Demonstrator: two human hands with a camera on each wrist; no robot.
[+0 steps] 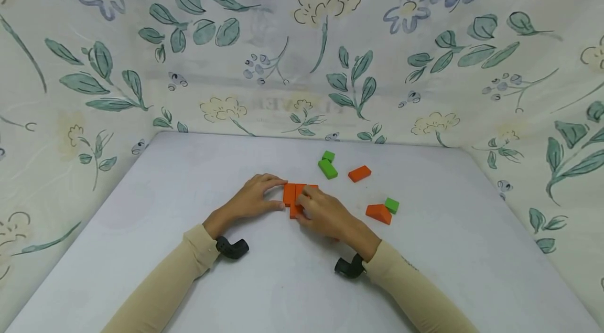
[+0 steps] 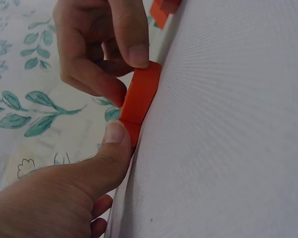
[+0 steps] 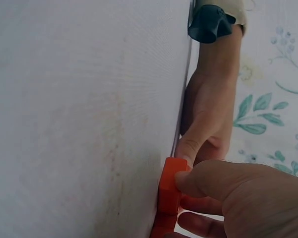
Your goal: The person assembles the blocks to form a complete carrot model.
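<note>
Several orange blocks lie side by side on the white table, between the two hands. My left hand [image 1: 255, 196] holds the leftmost orange block [image 1: 289, 195], index finger at its far end and thumb at its near end. Close up in the left wrist view, the left thumb [image 2: 115, 133] presses against orange. My right hand [image 1: 325, 212] pinches an adjoining orange block [image 1: 294, 211] between thumb and fingers, covering part of the group. That block [image 3: 170, 186] also shows under the thumb in the right wrist view.
Behind the hands lie a green block [image 1: 327, 169] and a smaller green block [image 1: 328, 156]. To the right are an orange block [image 1: 360, 173], an orange wedge-shaped block [image 1: 379, 213] and a green block [image 1: 392, 205]. Flowered cloth [image 1: 283, 60] hangs around the table.
</note>
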